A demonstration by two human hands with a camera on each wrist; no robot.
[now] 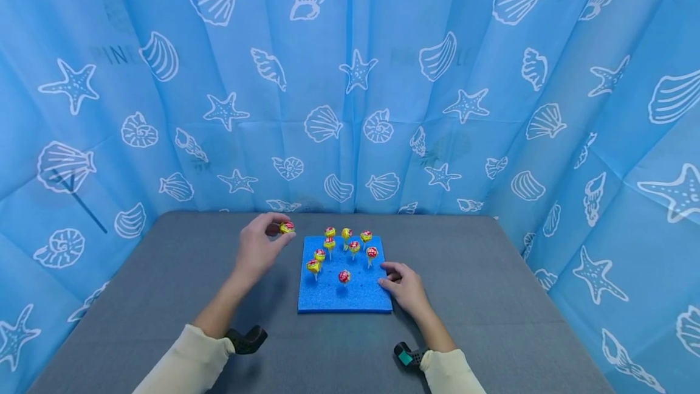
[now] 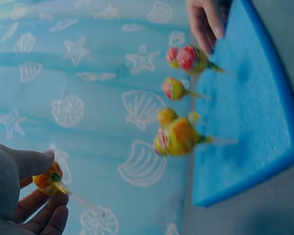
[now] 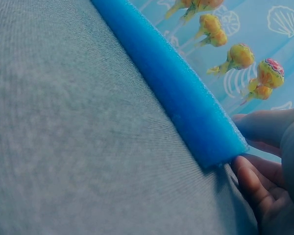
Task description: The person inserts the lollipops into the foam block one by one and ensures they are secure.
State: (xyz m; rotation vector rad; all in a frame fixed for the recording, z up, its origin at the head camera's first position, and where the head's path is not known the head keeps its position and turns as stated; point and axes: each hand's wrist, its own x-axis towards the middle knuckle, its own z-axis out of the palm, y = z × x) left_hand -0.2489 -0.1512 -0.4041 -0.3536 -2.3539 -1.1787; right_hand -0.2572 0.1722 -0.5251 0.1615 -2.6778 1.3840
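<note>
My left hand (image 1: 259,245) is raised left of the blue foam board (image 1: 328,300), pinching a lollipop (image 1: 287,227) by its wrapped head. In the left wrist view, the white stick of this lollipop (image 2: 50,180) points down and right, its end free. Several lollipops in yellow and red wrappers stand in the board on their sticks, among them a front one (image 1: 344,276) and a right one (image 1: 372,253). At the board's right edge, my right hand (image 1: 403,287) grips the foam, the thumb over the top and the fingers at the side in the right wrist view.
The board lies on a grey cloth-covered table (image 1: 481,303). Small holes dot its upper face. A blue curtain (image 1: 350,90) with white shells and starfish hangs behind the table and along its sides. Black devices (image 1: 247,340) are strapped to both wrists.
</note>
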